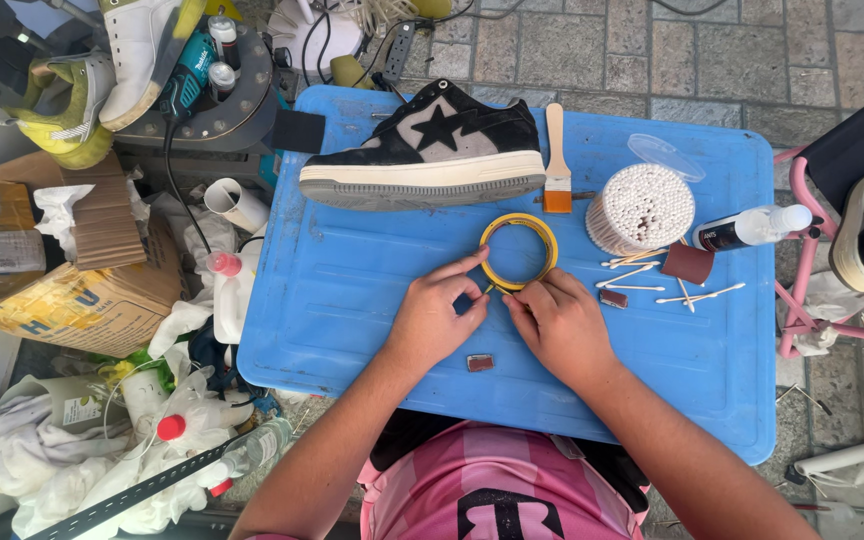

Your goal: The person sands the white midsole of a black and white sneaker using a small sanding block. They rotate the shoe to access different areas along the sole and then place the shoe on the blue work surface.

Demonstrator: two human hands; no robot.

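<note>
Head view, looking straight down on the blue plastic table (352,300), and the yellow tape roll (519,251) lies flat near its middle, so take everything from that roll. The left hand (432,320) sits just below and to the left of the roll, its fingers (467,268) pinched narrow, index tip touching the roll's lower left edge. The right hand (560,322) is just below the roll on the right, fingers (524,300) curled close at the roll's lower rim, meeting the left hand's there; both seem to pick at the tape's end, though the end itself is too small to make out. Above the roll lies a black and grey sneaker (432,145) with a black star on its side, resting on its sole, toe pointing right. Just right of the sneaker's toe, above the roll, a small paintbrush (556,160) with an orange ferrule lies lengthwise. To the right of the roll stands a round tub of cotton swabs (641,207), its clear lid (665,157) beside it, and loose cotton swabs (697,296) are scattered below the tub. Further right lies a white spray bottle (757,227) on its side. Below the roll, between the wrists, sits a small brown block (480,362).
</note>
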